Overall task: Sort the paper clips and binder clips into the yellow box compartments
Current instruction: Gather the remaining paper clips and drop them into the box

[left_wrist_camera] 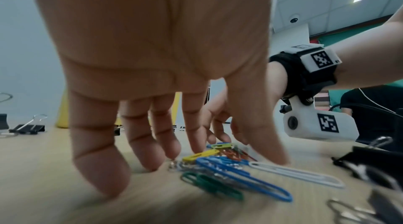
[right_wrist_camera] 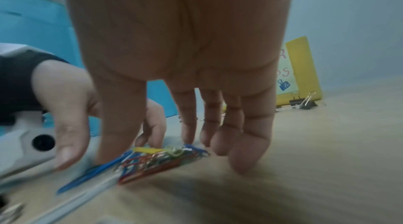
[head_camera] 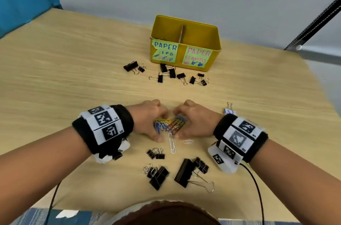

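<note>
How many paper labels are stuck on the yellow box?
2: the clips label on the left of the yellow box front, the clamps label on the right. Its other sides are hidden.

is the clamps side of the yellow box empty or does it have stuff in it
Cannot tell fully: the visible inner walls of the yellow metal box's right compartment look bare, but its front wall hides the floor.

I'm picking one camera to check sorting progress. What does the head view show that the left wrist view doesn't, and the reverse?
Only the head view shows the yellow box from above with its divider, both labels, and the binder clips before it. Only the left wrist view shows the left hand from beneath, fingertips down around the pile. Both show the coloured paper clips between both hands and the right hand.
</note>
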The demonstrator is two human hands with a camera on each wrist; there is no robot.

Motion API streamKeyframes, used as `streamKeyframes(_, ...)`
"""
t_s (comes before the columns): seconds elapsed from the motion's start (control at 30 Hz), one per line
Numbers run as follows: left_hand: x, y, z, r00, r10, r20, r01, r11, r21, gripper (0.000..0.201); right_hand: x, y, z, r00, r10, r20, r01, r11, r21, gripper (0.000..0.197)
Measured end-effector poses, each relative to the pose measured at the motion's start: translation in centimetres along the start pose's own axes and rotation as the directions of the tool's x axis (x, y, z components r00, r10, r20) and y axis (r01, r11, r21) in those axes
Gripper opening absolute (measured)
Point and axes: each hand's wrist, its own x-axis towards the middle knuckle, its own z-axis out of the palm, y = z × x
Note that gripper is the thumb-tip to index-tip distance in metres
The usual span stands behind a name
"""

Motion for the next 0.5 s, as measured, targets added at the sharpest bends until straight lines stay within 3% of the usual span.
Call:
streamKeyframes(0.07,-0.3,0.2,0.5,0.999,-0.040,-0.005,0.040,0.999,-0.003,0.072,-0.9,-0.6,0.9,0.999,0.036,-0.006,-0.036,0.998,-0.060,0.090)
streamKeyframes(0.13,-0.2,0.6,1.0,0.997,-0.064,-0.046,0.063,0.998,-0.024,0.070,-0.9,-1.2,1.7,0.999,0.036,-0.036,-0.039,0.995,-0.094,0.093)
streamKeyframes(0.33,0.6,1.2,1.2,0.980,-0.098,-0.173,0.086,0.994,-0.071,0.039,1.0,-1.9,1.8,0.992,0.027,-0.123,-0.025,0.999,0.022,0.053)
streamKeyframes(0.5,1.3,1.2,1.1,0.978,-0.127,-0.165,0.122,0.992,-0.043,0.032,1.7,-1.8,1.3,0.994,0.003,-0.110,-0.003,1.000,0.001,0.046)
